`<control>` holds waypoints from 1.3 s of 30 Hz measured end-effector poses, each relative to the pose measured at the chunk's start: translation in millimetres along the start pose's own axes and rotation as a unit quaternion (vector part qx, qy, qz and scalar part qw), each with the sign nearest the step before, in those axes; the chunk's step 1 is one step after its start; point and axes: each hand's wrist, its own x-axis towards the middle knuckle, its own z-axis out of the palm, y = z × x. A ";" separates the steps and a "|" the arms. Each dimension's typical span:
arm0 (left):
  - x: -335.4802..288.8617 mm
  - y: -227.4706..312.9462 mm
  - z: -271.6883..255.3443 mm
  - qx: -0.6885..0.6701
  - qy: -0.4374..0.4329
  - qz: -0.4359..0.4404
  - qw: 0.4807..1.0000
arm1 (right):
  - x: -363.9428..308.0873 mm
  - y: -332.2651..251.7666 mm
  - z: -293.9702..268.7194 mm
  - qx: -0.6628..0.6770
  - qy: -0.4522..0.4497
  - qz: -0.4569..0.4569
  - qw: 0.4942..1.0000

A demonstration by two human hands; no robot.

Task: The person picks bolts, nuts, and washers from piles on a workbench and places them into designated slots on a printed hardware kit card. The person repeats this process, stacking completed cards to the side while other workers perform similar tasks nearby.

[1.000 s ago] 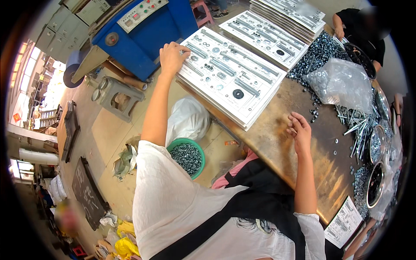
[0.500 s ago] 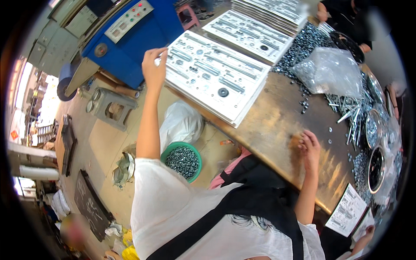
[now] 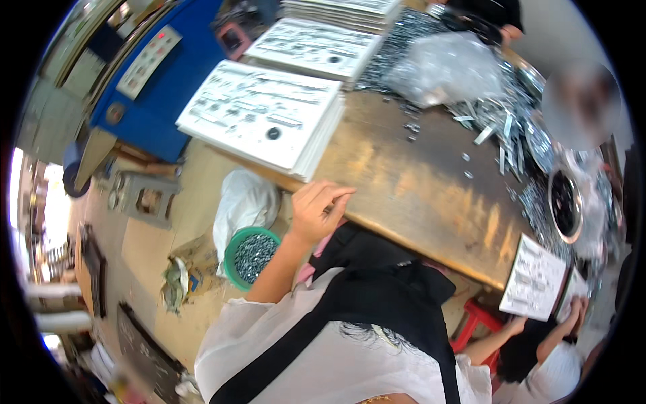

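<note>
My left hand (image 3: 317, 210) hovers at the front edge of the wooden table (image 3: 404, 182), just below the nearest stack of cards. Its fingers are loosely bent, the thumb is a little apart, and nothing shows in it. At the lower right my right hand (image 3: 515, 326) grips the lower edge of a white card (image 3: 535, 279) with small metal parts on it. The nearest stack of similar white cards (image 3: 259, 111) lies at the table's left end, its top card bearing rods, rings and a black disc.
More card stacks (image 3: 316, 46) stand behind. Piled screws and a clear plastic bag (image 3: 447, 67) cover the far right, near a bowl of black parts (image 3: 564, 205). A co-worker's hands (image 3: 574, 315) are beside my card. A green basin of metal parts (image 3: 252, 257) sits on the floor.
My left hand has left the stack's far-left corner and come down toward me. My right hand has moved from over the table to the card at the lower right. The view has shifted.
</note>
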 end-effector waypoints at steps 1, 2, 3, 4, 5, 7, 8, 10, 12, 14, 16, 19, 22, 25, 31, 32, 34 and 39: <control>5.9 4.9 4.4 0.027 -0.002 0.038 0.999 | 4.3 -1.1 12.5 0.018 -0.046 0.006 0.999; 17.0 9.9 13.7 0.035 -0.015 0.092 0.995 | 4.9 4.9 6.9 0.046 -0.076 0.014 0.996; 24.3 17.7 24.2 0.038 -0.026 0.145 0.988 | 5.6 10.0 6.7 0.071 -0.109 0.023 0.991; 29.9 31.3 30.5 0.028 -0.036 0.161 0.986 | -3.9 19.4 22.5 0.058 -0.084 0.010 0.995; 34.1 36.1 43.8 -0.002 -0.041 0.174 0.984 | 5.4 20.1 7.7 0.093 -0.054 0.005 0.994; 35.0 54.3 67.1 -0.042 -0.104 0.163 0.980 | 0.6 26.2 6.2 -0.030 -0.034 0.018 0.999; 33.1 64.2 73.8 -0.044 -0.133 0.156 0.978 | -19.8 28.6 23.0 0.036 -0.054 0.009 0.998; 27.0 75.9 98.3 -0.090 -0.192 0.158 0.964 | -44.6 16.8 36.7 0.023 -0.030 0.015 0.999; 16.7 83.4 129.3 -0.132 -0.266 0.153 0.942 | -56.1 11.1 33.4 0.019 -0.026 0.008 0.999; 2.2 99.8 156.7 -0.215 -0.379 0.067 0.898 | -68.3 9.4 33.0 0.023 -0.055 -0.002 0.998; -21.4 111.4 185.9 -0.308 -0.512 -0.060 0.800 | -100.4 8.7 47.5 0.045 -0.063 0.009 0.997; -57.3 104.0 239.2 -0.378 -0.662 -0.174 0.623 | -153.2 11.9 64.8 0.049 -0.065 0.031 0.996; -80.7 94.5 262.0 -0.376 -0.697 -0.217 0.570 | -210.1 25.4 85.5 0.062 -0.083 0.044 0.994; -89.0 86.7 251.1 -0.380 -0.675 -0.289 0.562 | -274.2 25.4 110.9 0.067 -0.124 0.078 0.987; -104.8 33.6 197.0 -0.358 -0.590 -0.366 0.624 | -367.8 39.8 136.8 0.066 -0.213 0.154 0.963; -104.1 26.7 181.6 -0.358 -0.566 -0.379 0.638 | -380.9 37.3 142.3 0.058 -0.243 0.178 0.952; -99.1 14.1 150.7 -0.352 -0.526 -0.410 0.657 | -404.9 28.7 150.6 0.040 -0.302 0.228 0.925; -95.1 -34.9 94.0 -0.319 -0.462 -0.458 0.690 | -432.4 10.7 169.2 -0.036 -0.443 0.342 0.828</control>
